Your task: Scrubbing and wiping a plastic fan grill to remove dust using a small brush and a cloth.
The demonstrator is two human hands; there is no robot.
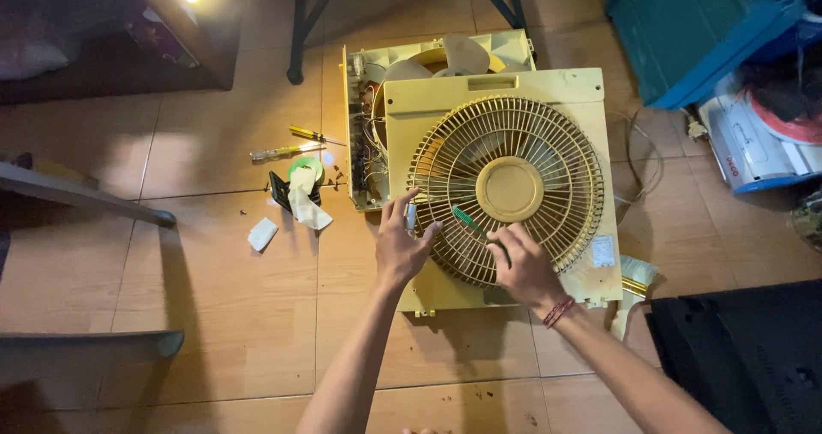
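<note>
Both forearms come in from the near edge of the wooden plank floor (214,331). Right hand (522,267) rests on the near-right arc of the round cream plastic fan grille (505,190), fingers curled around the handle of a green-handled screwdriver (467,222). Screwdriver's long axis runs from that hand up and left, tip aimed toward the grille's left rim. Left hand (401,246) sits at that left rim, fingers spread and bent, fingertips touching the grille bars; nothing visibly clamped, though a small pale object by the index finger is too small to identify. Screwdriver tip lies between the two hands, nearer the left one.

Grille is seated in the yellowed square plastic front panel (514,100), lying flat over the open fan housing (428,57) at the far side. Left of the housing on the floor: two yellow-handled screwdrivers (295,143), green tape roll (306,169), white paper scraps (264,233).
</note>
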